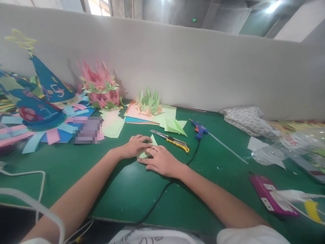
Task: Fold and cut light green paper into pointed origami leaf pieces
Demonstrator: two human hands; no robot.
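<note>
My left hand [134,145] and my right hand [161,161] lie side by side on the green table [127,189], both pressing down on a small piece of light green folded paper [153,141] whose pointed corner sticks out between them. The left fingers curl over the paper; the right fingers lie flat and together on it. A yellow and grey utility knife [172,140] lies just beyond my right hand. A blue glue gun [199,129] with a clear glue stick rests further right, its black cord running back toward me.
Folded green paper [175,126] and coloured sheets lie behind the knife. Pink [100,86] and green paper crafts [149,101] stand by the wall. Blue paper hats [43,98] fill the left. A cloth [246,118], plastic bag [286,145] and pink box [271,198] sit right.
</note>
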